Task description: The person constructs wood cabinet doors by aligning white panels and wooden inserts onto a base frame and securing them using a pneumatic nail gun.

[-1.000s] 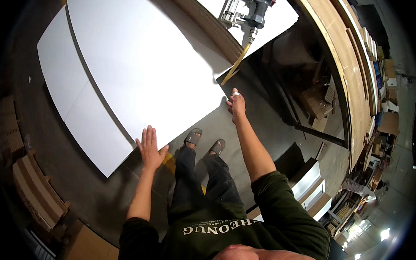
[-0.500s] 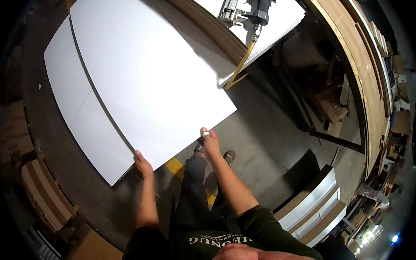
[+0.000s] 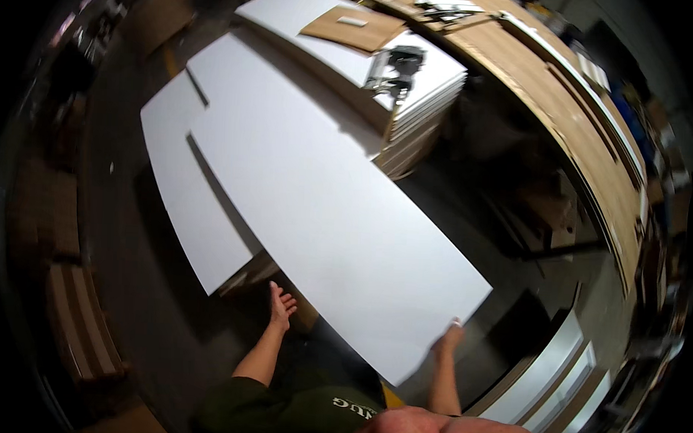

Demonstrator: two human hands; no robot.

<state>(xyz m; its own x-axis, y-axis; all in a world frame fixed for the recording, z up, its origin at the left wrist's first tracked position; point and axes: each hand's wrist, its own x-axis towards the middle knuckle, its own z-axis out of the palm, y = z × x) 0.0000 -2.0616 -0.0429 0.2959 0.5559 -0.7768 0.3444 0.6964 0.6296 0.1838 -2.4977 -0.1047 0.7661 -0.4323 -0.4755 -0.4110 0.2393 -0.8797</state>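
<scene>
A long white panel (image 3: 338, 224) stretches from the far left down to my right side, its near end jutting out over the floor. My right hand (image 3: 447, 342) grips the right edge near that end, thumb on top and the fingers mostly hidden beneath. My left hand (image 3: 282, 306) is off the panel, just left of its long edge, palm up with fingers spread and nothing in them. Other white panels (image 3: 194, 203) lie under and to the left of the long one, with a dark gap between.
Beyond is a taller stack of white panels (image 3: 427, 105), bearing a brown board (image 3: 330, 29) and a dark air tool (image 3: 401, 66) with a yellow hose. A long wooden bench (image 3: 548, 117) curves along the right. White-and-brown panels (image 3: 539, 376) stand at the lower right, boxes (image 3: 79, 322) at the left.
The long panel has swung and slid toward me and to the right, off the panels under it. My left hand has let go of its edge; my right hand has moved right with it.
</scene>
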